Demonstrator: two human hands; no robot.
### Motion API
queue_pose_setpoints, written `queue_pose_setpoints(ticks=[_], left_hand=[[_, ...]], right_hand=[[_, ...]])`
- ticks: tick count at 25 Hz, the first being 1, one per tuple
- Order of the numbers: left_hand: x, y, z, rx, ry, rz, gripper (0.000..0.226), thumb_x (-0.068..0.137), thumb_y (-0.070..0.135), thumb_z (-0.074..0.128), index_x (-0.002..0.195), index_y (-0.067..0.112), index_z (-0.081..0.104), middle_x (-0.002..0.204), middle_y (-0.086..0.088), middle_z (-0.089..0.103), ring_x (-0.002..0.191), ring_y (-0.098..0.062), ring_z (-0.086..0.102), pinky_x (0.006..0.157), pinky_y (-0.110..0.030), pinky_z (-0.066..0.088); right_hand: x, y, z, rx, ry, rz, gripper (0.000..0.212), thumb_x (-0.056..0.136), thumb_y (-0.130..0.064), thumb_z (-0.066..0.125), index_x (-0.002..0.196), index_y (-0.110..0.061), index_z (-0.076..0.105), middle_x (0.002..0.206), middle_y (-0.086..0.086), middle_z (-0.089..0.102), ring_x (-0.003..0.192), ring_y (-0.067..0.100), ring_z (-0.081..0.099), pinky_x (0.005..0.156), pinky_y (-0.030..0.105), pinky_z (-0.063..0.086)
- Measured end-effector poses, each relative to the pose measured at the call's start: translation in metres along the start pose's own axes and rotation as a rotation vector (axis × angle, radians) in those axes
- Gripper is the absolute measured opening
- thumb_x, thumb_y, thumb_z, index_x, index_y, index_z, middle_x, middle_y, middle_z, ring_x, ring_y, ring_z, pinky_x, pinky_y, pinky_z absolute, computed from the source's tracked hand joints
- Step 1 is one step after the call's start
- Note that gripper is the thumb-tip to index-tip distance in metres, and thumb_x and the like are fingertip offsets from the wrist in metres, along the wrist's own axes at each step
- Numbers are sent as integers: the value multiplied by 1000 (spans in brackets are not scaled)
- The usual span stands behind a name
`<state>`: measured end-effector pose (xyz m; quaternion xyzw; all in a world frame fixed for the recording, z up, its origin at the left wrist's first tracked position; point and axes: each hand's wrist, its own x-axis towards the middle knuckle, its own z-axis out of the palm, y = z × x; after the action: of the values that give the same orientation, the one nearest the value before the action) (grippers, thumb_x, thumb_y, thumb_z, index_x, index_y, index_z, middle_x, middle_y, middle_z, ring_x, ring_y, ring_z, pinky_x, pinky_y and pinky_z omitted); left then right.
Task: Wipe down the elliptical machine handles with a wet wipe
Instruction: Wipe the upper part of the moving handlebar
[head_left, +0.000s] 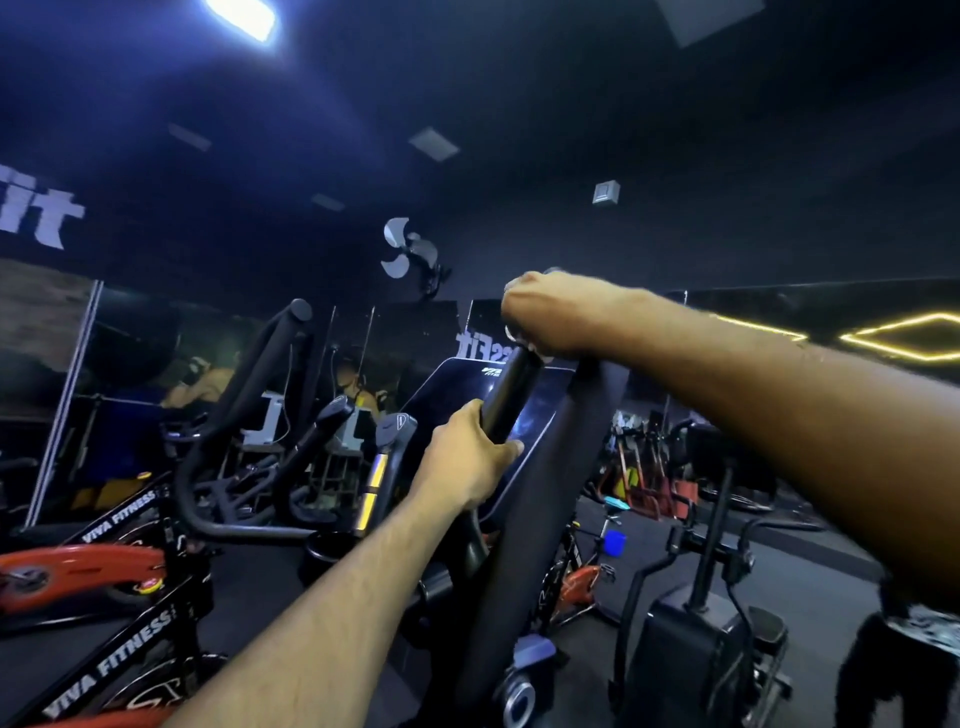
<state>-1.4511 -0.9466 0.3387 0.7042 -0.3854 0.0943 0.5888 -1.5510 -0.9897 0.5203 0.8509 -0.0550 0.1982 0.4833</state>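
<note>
Gleaming black handle (511, 392), upright.

Only one view here, worn on the head, wide-angle, edges bending hard. Looking forward and slightly up across a dim gym, ceiling light (241, 18) caught at the top left. Very close in on both forearms reaching away from the lens: left hand (467, 457) near frame centre on the black elliptical handle (506, 395), right hand (540, 317) just above it. Console screen (462, 384) right behind. Spin bike (98, 571) at lower left, wall fan (410, 254) farther back.
</note>
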Motion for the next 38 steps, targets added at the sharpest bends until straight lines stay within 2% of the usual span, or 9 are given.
queue_pose_setpoints(ticks=[3,6,10,12,17,21,25,31,38], left_hand=[[0,0,-2,-55,-39,1,25,79,42,73,96,32,57,83,-3,72,66,-25,68,72,-49,64],[-2,2,-2,-37,-55,-6,27,84,40,74,98,27,55,92,-3,72,85,-31,72,80,-47,62],[1,-1,-6,-16,-99,7,33,88,42,73,105,24,51,104,-5,69,102,-36,67,89,-42,56],[7,-8,-5,-71,-186,44,35,87,45,72,104,25,48,105,-7,70,98,-36,68,88,-44,56],[15,-43,-15,-747,-466,31,47,85,78,63,109,37,62,100,2,70,86,-13,68,86,-45,59],[17,-54,-27,-1091,-463,-110,48,105,63,32,129,31,58,119,-4,70,104,-13,69,84,-33,56],[17,-56,-25,-1149,-466,-158,62,103,67,23,143,30,53,119,0,73,112,-12,69,92,-37,55],[13,-59,-23,-1196,-499,-171,69,103,66,15,152,29,45,131,-1,68,117,-8,64,79,-24,52],[7,-60,-21,-1240,-505,-217,71,104,65,14,157,25,39,140,-5,62,125,-17,60,76,-25,47]], right_hand=[[7,14,-9,-32,43,85,21,87,2,54,77,-14,47,109,13,55,92,41,64,67,39,43],[22,1,1,-44,-106,175,16,92,3,48,102,-1,59,118,18,53,102,43,62,71,41,41],[44,-3,-3,37,-236,118,18,81,-6,59,65,-10,52,91,23,65,88,41,64,74,42,55],[48,9,-11,-24,-258,119,6,80,-10,65,75,-9,67,93,15,64,87,37,64,73,41,55],[42,23,-12,-16,-244,132,13,87,-8,65,94,-15,73,107,2,62,96,28,63,73,34,45],[38,-4,-5,83,-257,109,14,86,-9,67,93,-17,76,101,1,69,96,23,66,85,35,49],[35,-21,-10,139,-331,19,11,88,-10,69,93,-16,76,96,1,71,90,21,66,84,29,46],[50,-6,-15,-48,-263,285,15,85,-3,66,95,-12,74,100,7,67,97,31,65,83,40,51],[50,-77,-8,-115,-499,147,11,87,-12,70,97,-13,74,97,3,70,97,22,65,76,31,46]])
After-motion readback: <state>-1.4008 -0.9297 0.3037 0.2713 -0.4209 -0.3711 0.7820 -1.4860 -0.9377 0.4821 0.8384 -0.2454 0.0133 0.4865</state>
